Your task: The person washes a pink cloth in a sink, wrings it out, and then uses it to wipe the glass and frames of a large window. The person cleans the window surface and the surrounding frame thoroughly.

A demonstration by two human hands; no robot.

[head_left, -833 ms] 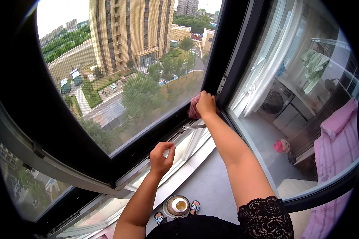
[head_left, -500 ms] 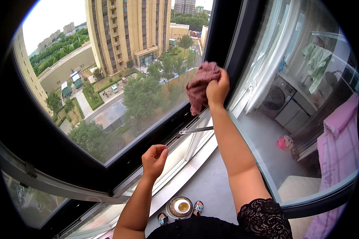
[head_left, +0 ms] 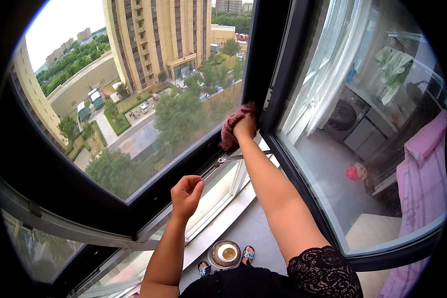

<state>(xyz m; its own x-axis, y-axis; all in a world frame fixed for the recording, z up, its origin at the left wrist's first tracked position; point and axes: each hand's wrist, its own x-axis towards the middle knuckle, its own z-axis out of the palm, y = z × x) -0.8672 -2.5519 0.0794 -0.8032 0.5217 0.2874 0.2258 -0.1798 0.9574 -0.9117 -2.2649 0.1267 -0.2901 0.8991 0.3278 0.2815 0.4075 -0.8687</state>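
I log remotely, at the window frame [head_left: 154, 198]: right hand [head_left: 244, 128], fingers clenching dusky-pink cloth [head_left: 229, 133], apparently mid-wipe; left hand [head_left: 185, 196], fingers loosely released; further wiping calls for firm pressure.

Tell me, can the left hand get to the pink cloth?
Probably yes: the left hand looks empty, and the pink cloth pokes out beside the right hand gripping it. A thin metal bar sits near the way.
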